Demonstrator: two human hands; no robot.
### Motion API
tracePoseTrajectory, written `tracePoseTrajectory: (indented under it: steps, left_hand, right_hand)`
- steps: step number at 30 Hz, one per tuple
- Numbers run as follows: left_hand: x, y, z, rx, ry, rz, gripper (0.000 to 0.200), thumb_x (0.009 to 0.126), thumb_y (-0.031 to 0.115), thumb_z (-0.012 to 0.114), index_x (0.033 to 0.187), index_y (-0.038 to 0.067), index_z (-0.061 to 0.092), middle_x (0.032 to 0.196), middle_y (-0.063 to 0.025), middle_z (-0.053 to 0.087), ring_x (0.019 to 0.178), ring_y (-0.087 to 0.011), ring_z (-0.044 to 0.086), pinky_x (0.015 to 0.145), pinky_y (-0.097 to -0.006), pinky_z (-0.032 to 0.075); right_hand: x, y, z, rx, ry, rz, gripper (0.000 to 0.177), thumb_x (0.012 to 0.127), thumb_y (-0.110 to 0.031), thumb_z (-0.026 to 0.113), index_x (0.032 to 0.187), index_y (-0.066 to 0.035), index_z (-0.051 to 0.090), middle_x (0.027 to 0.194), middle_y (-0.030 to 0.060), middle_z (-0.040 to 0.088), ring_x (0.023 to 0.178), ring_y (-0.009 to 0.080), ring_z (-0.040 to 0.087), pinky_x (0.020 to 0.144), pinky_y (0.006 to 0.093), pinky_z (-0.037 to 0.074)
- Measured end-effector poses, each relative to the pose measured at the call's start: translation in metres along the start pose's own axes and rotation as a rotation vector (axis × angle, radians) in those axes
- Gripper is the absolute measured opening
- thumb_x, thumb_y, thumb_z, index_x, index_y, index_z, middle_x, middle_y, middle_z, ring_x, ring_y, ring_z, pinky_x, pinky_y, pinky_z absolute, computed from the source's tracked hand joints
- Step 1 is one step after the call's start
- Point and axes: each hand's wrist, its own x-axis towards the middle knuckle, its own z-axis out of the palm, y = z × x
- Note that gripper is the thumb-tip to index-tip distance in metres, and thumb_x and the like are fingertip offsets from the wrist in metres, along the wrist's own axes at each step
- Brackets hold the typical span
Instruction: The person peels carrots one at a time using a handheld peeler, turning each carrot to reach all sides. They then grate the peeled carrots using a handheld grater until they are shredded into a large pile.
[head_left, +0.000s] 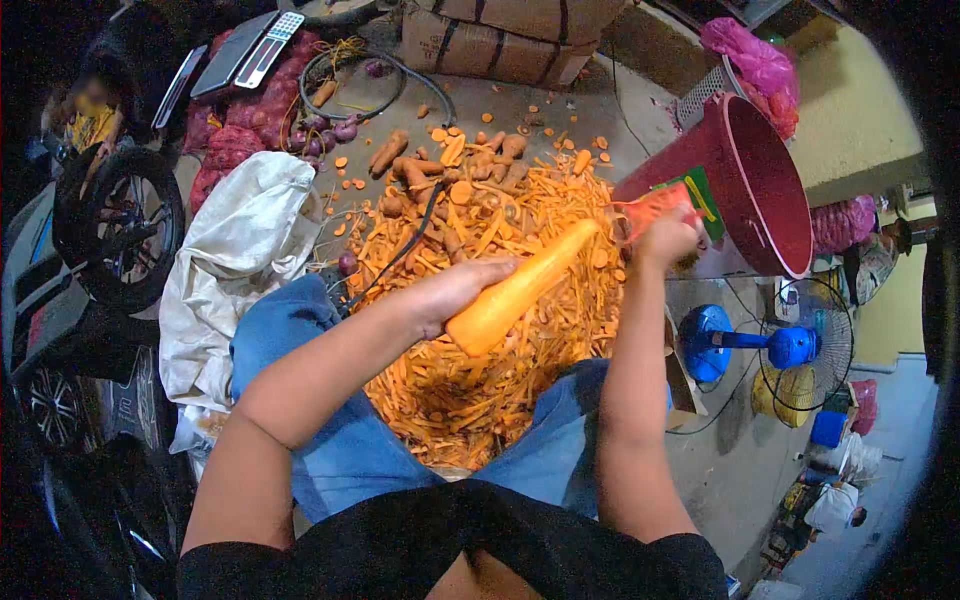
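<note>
My left hand (465, 292) is closed around the thick end of a large peeled carrot (535, 285), which points up and to the right. At its thin tip, my right hand (672, 238) grips an orange-red peeler (632, 218), smeared by motion; its blade cannot be made out. Below both hands lies a wide heap of carrot peelings (570, 330) between my knees. Unpeeled, brownish carrots (410, 175) rest on the far left of the heap, with cut orange slices among them.
A dark red bucket (735, 185) leans on its side at the right, beside a blue fan (790, 345). A white sack (240, 260) lies at my left, near onion bags (240, 145) and a scale (245, 55). Cardboard boxes (500, 45) stand behind. A motorbike wheel (130, 225) is far left.
</note>
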Motion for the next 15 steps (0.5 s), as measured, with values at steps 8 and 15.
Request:
tracePoseTrajectory:
  steps: [8,15]
  left_hand:
    - [0.010,0.006,-0.003,-0.190,0.182,-0.087,0.030,0.083,0.029,0.031,0.094,0.005,0.045,0.076,-0.0060,0.054,0.060,-0.0139,0.052,0.055,-0.0275,0.046]
    - [0.002,0.007,-0.006,0.185,0.128,-0.085,0.033,0.083,0.029,0.033,0.099,0.004,0.047,0.086,-0.0068,0.056,0.070,-0.0133,0.055,0.061,-0.0261,0.045]
  right_hand:
    - [-0.098,-0.102,-0.035,0.384,-0.737,-0.011,0.014,0.079,-0.015,0.044,0.078,-0.001,0.047,0.064,0.0033,0.047,0.057,0.0117,0.043,0.054,0.0251,0.037]
    - [-0.063,-0.067,-0.012,0.084,-0.419,-0.144,0.021,0.080,-0.018,0.042,0.072,0.002,0.045,0.063,0.0087,0.048,0.058,0.0167,0.045,0.054,0.0297,0.037]
